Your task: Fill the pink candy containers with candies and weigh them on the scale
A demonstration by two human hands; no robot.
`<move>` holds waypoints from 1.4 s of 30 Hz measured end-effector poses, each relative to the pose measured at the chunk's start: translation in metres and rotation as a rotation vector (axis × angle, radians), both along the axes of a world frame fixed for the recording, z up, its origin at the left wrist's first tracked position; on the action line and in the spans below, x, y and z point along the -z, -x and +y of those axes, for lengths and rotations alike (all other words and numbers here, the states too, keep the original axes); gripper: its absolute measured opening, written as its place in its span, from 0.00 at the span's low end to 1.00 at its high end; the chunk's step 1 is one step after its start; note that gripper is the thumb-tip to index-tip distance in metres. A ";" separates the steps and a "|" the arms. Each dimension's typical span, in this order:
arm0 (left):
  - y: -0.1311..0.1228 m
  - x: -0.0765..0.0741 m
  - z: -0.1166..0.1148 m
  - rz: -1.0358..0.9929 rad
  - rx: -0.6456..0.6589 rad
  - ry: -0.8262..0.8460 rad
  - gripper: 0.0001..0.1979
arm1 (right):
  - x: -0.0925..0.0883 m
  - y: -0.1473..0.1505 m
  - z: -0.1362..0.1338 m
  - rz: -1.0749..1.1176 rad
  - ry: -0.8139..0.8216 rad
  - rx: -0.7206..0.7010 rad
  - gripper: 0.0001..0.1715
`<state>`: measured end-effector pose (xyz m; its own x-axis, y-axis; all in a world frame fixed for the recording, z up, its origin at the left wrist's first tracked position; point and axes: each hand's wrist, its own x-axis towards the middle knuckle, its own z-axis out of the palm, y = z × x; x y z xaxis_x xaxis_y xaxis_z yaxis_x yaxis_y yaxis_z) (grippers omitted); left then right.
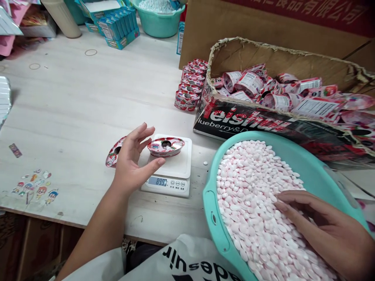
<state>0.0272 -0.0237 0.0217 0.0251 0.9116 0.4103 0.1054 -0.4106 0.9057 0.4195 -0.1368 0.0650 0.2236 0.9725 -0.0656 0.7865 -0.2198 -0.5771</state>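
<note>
A small white digital scale [184, 164] stands on the table with its display showing digits. On its plate is a red and pink oval candy carton [159, 150], with pale candies visible through the round hole on top. My left hand [131, 160] is open beside this carton, thumb and fingers spread around its left end without a visible grip. Partly behind that hand, another such carton [112, 157] sits left of the scale. My right hand [331, 230] is in a turquoise basin [208, 210], its thumb and forefinger tips together at the pale pink candies [252, 203]. Whatever is between them is hidden.
A torn cardboard box [234, 113] full of cartons stands behind the basin. Left of it is a row of filled-looking cartons [187, 93]. Blue boxes [118, 29] and another turquoise basin [159, 23] are farther back. One loose candy [205, 163] lies beside the scale.
</note>
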 end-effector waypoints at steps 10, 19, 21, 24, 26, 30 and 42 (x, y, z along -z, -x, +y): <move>-0.003 0.008 0.001 0.333 -0.070 0.078 0.34 | -0.005 0.003 0.000 0.026 0.042 -0.023 0.20; -0.072 -0.067 -0.003 0.564 0.024 -0.612 0.33 | -0.004 0.004 -0.004 0.105 -0.064 -0.146 0.15; -0.086 -0.074 -0.002 0.585 0.117 -0.626 0.31 | -0.004 0.004 -0.008 0.102 -0.095 -0.195 0.14; -0.097 -0.074 -0.004 0.562 0.102 -0.582 0.30 | -0.005 0.004 -0.013 0.109 -0.120 -0.247 0.13; -0.098 -0.073 -0.007 0.547 0.062 -0.518 0.29 | -0.007 0.004 -0.014 0.115 -0.127 -0.261 0.12; -0.087 -0.067 -0.016 0.549 -0.017 -0.342 0.26 | -0.009 0.003 -0.013 0.131 -0.127 -0.262 0.11; -0.024 -0.013 0.002 0.256 -0.057 0.234 0.43 | -0.003 0.001 -0.010 0.127 -0.084 -0.237 0.15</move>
